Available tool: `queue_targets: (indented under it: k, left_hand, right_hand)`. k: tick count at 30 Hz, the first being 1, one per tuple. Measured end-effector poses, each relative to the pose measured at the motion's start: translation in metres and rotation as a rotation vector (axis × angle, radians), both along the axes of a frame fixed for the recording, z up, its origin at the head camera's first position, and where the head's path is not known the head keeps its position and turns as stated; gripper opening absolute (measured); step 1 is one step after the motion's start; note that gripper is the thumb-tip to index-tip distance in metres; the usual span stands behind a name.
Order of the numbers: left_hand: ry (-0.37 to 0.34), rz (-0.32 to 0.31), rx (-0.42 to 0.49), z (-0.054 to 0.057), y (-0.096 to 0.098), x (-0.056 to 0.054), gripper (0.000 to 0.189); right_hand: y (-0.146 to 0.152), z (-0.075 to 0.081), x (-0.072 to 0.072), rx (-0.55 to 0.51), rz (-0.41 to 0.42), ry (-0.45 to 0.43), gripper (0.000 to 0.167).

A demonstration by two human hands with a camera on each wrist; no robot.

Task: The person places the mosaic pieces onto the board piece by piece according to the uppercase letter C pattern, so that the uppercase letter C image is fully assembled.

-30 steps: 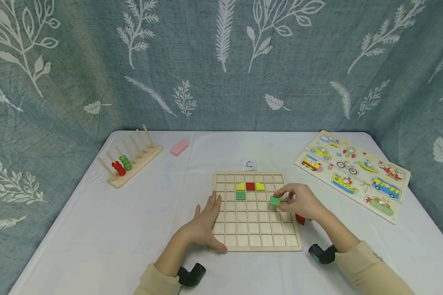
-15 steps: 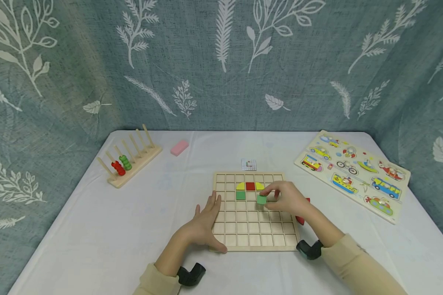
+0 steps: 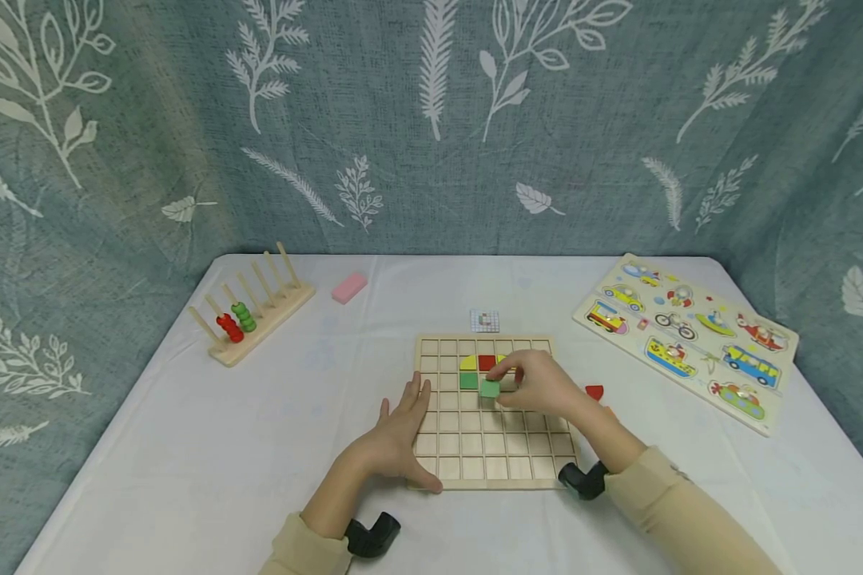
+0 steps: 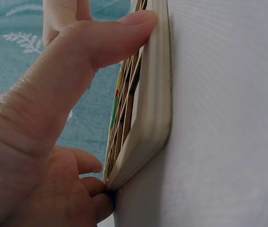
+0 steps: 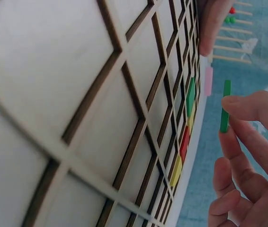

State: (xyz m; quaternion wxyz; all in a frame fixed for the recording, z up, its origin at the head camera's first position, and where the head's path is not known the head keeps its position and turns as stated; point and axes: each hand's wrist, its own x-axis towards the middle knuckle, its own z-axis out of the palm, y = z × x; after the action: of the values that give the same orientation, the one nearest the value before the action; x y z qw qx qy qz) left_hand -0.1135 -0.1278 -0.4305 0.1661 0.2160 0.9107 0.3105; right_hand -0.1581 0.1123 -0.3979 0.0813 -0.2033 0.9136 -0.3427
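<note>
A green square tile [image 3: 490, 388] is pinched between thumb and fingertips of my right hand [image 3: 539, 385]. In the right wrist view this tile [image 5: 225, 106] stands edge-on, apart from the wooden grid board [image 5: 101, 165]. On the board another green square [image 3: 469, 381] lies in a cell below a yellow rounded piece [image 3: 468, 363]. A red square [image 3: 487, 363] sits beside the yellow one, and a second yellow piece is partly hidden behind my right fingers. My left hand [image 3: 395, 439] rests with spread fingers along the board's left edge, its thumb [image 4: 129, 35] on the front corner.
A small printed grid card [image 3: 485, 321] lies behind the board. At the back left are a peg stand [image 3: 266, 323] with red and green beads and a pink block [image 3: 349, 288]. A vehicle puzzle [image 3: 690, 339] lies right; a red piece [image 3: 594, 392] is by my right forearm.
My right hand has carried the green tile leftward over the board, to the column under the red square. The red piece at the right is more exposed. My left hand has stayed put.
</note>
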Motion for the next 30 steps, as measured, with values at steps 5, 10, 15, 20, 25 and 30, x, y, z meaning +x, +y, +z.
queue_targets:
  k: [5, 10, 15, 20, 25, 30]
  left_hand:
    - [-0.002, 0.001, 0.008, 0.0, -0.001, 0.001, 0.136]
    - [-0.01, 0.003, 0.006, 0.0, -0.001, 0.002, 0.135]
    - [-0.012, -0.005, 0.004, 0.0, -0.001, 0.001, 0.135]
    - [-0.016, -0.012, 0.002, 0.0, -0.002, 0.0, 0.134]
    - [-0.015, -0.012, -0.001, 0.0, -0.001, 0.0, 0.134]
    - [-0.02, -0.008, 0.003, 0.001, -0.001, 0.0, 0.134]
  right_hand:
    - [-0.009, -0.002, -0.002, 0.015, -0.003, -0.021, 0.025]
    - [-0.017, -0.001, -0.004, 0.031, -0.004, -0.036, 0.026]
    - [-0.022, -0.002, -0.005, 0.047, 0.004, -0.033, 0.025]
    - [-0.027, -0.007, -0.008, 0.074, 0.024, -0.026, 0.022]
    - [-0.029, -0.008, -0.008, 0.093, 0.033, -0.033, 0.021]
    - [-0.032, -0.007, -0.008, 0.112, 0.021, -0.043, 0.02]
